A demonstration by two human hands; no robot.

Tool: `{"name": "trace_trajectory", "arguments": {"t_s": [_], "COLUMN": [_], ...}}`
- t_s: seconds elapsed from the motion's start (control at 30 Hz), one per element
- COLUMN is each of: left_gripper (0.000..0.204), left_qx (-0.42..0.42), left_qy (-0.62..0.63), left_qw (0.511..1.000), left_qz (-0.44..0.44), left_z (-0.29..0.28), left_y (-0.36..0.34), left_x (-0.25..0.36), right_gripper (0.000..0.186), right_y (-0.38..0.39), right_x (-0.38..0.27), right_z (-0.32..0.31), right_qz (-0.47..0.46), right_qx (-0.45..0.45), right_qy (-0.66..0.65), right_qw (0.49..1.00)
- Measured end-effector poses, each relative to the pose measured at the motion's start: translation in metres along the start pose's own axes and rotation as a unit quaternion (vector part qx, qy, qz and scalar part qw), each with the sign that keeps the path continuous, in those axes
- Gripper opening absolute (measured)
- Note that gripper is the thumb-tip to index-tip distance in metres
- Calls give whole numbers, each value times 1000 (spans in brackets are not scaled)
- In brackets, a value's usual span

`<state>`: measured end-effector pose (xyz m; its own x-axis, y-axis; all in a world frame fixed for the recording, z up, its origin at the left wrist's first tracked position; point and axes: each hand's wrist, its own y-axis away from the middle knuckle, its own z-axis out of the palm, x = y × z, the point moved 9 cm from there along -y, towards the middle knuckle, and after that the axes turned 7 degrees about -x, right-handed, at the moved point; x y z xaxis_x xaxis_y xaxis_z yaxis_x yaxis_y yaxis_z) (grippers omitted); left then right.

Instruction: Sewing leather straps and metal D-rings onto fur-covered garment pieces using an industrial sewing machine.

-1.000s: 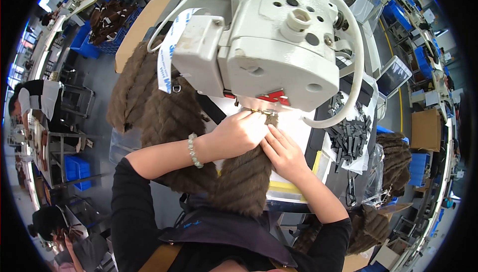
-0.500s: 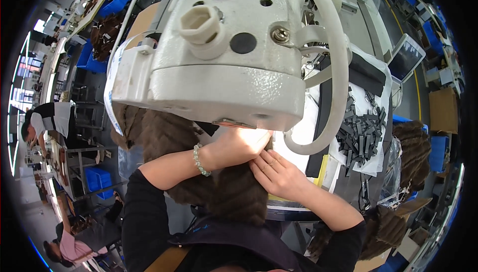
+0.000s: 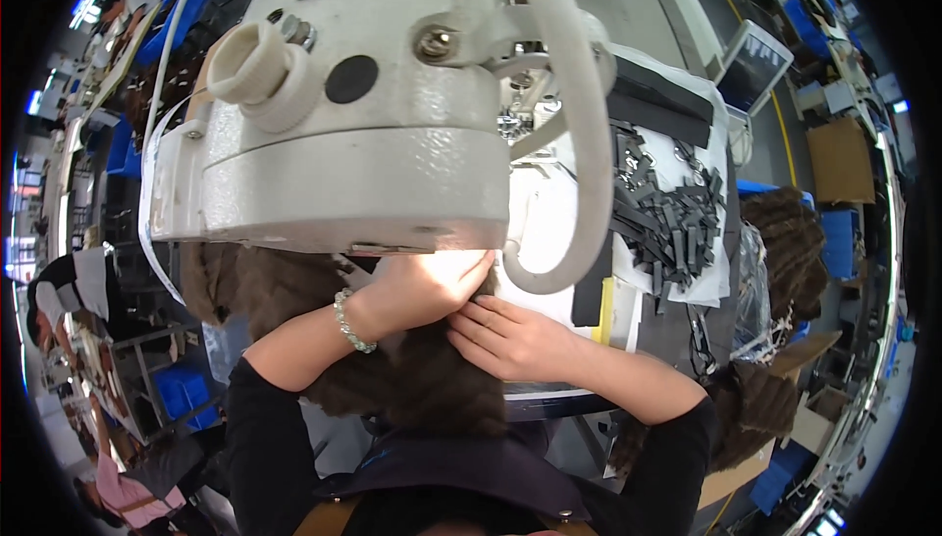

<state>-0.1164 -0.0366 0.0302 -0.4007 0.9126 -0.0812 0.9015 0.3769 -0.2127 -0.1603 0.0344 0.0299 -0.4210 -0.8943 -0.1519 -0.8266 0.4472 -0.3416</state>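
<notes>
left hand [image 3: 427, 291]: back up, partly hidden | right hand [image 3: 510, 338]: fingers [image 3: 483, 322] extended together, just beside left hand | both forearms [image 3: 633, 374] angled inward

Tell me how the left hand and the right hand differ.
The left hand has a beaded bracelet at its wrist; the right hand has none. The left hand is partly hidden by the machine head; the right hand shows below it, fingers extended against brown fur. Both are ungloved.

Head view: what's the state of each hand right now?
Left hand: on the brown fur; grip cannot be told.
Right hand: open, laid against the brown fur.
</notes>
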Motion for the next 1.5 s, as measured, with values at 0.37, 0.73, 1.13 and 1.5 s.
{"name": "trace_trajectory", "arguments": {"t_s": [0.37,0.73,1.13,1.5], "left_gripper": [25,35,45,47], "left_qx": [-19,-14,7,-4], "left_qy": [73,71,160,158], "left_qw": [997,997,987,987], "left_qz": [9,14,10,18], "left_z": [0,1,8,8], "left_y": [-3,8,14,15], "left_x": [-4,11,9,10], "right_gripper": [40,44,38,16], "right_y": [-5,-5,9,100], "right_x": [-31,-27,35,152], "right_z": [14,18,-11,-88], "right_qz": [-71,-56,91,472], "right_qx": [-17,-49,-83,4], "right_qy": [-18,-75,-273,80], "right_qw": [997,994,954,878]}}
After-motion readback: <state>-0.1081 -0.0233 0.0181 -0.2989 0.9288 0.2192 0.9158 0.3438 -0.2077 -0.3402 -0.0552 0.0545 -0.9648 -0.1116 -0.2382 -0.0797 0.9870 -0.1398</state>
